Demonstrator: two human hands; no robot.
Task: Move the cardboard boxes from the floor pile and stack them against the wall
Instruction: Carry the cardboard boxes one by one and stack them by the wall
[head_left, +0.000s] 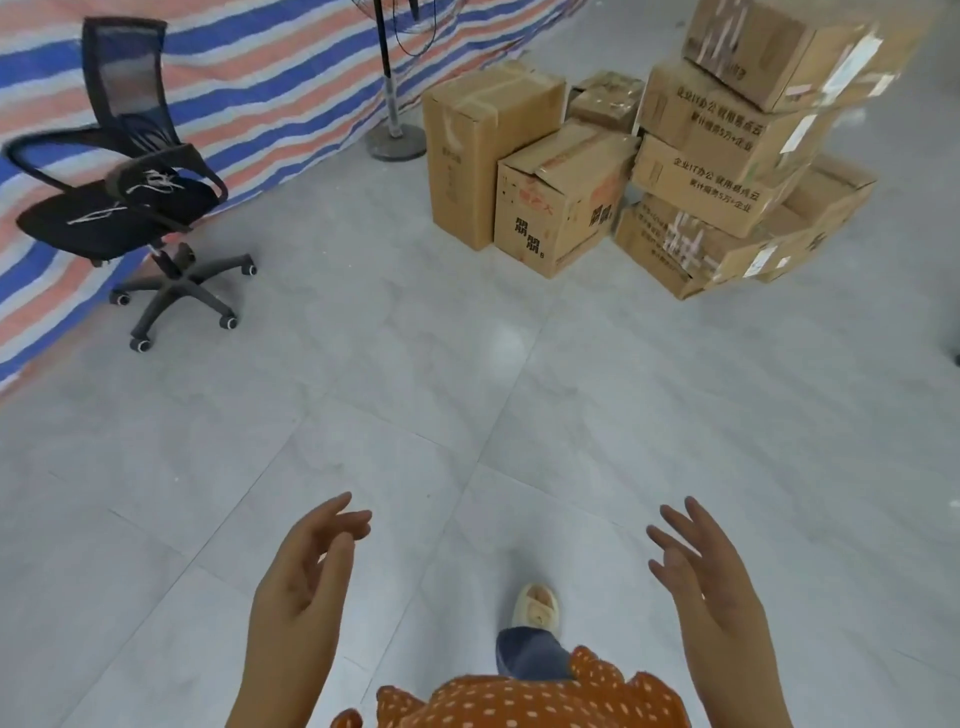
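My left hand (306, 577) and right hand (706, 577) hang empty, fingers loose, well apart. The cardboard boxes (623, 171) sit stacked across the tiled floor (415, 364). They look stiff, possibly heavy; I'd grip opposite bottom edges.

Both bare hands reach forward, left hand (306, 566) and right hand (706, 582), palms facing inward, fingers loosely spread, holding nothing.
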